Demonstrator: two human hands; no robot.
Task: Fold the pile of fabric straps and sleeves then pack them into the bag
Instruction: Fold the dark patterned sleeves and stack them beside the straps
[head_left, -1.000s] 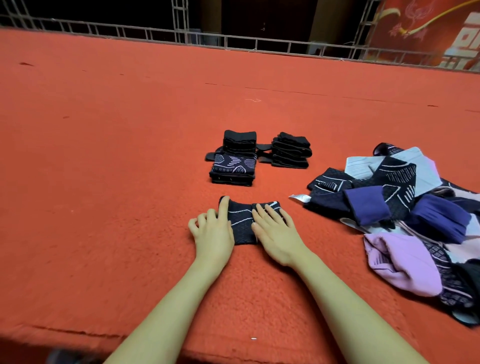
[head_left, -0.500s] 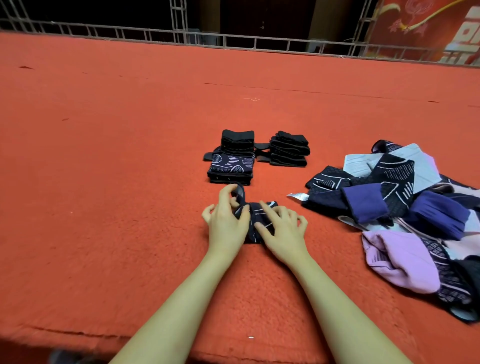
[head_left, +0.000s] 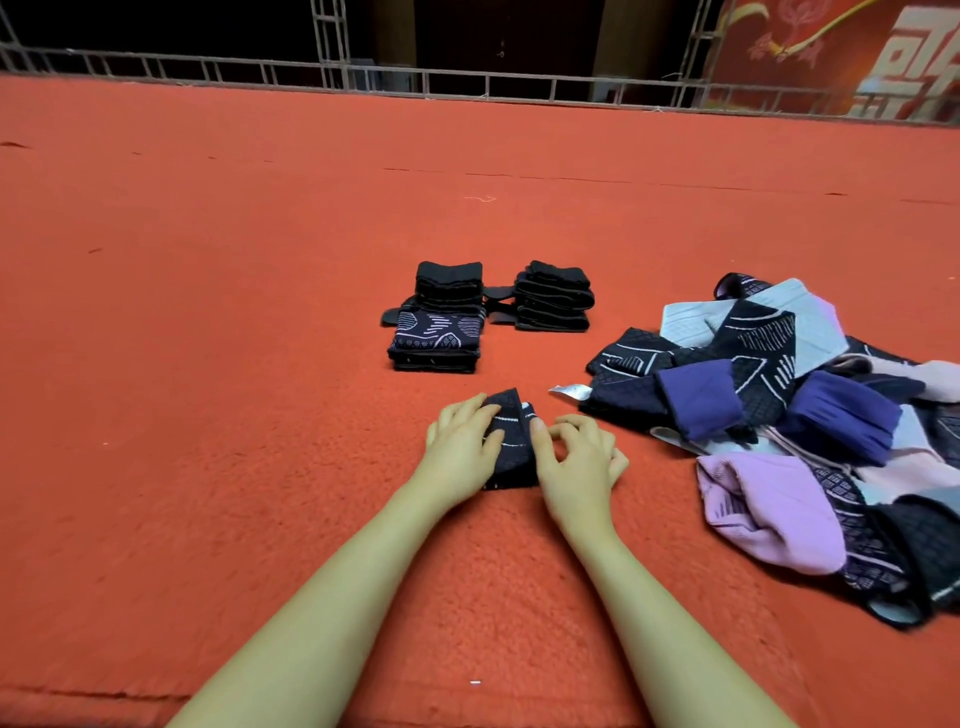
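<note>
- A person's two bare forearms reached forward over a red carpet (head_left: 208, 364), with both hands meeting on one small piece of fabric.
- The left hand (head_left: 460, 447) lay on the left side of a dark patterned sleeve (head_left: 511, 441), its fingers curved over the fabric and gripping it.
- The right hand (head_left: 576, 457) sat just beside it on the sleeve's right side, fingers curled and thumb pressed to the cloth, pinching its edge.
- The sleeve was folded narrow and lay on the carpet between the two hands, touching both; thin pale lines crossed its dark weave.
- Just beyond the left hand stood a folded stack (head_left: 436, 338) of dark sleeves, the top one patterned in white.
- Behind that stack rose a second pile of plain black folded pieces (head_left: 449, 286), and to its right, beyond the right hand, a third black stack (head_left: 553, 299); flat black straps (head_left: 498, 296) lay between them.
- To the right of the right hand, near but apart from it, sprawled a loose unfolded pile (head_left: 779, 415) of sleeves in navy, purple, pink and pale grey.
- Far beyond both hands a metal railing (head_left: 467, 85) edged the carpet, with a red banner (head_left: 831, 52) at the far right.
</note>
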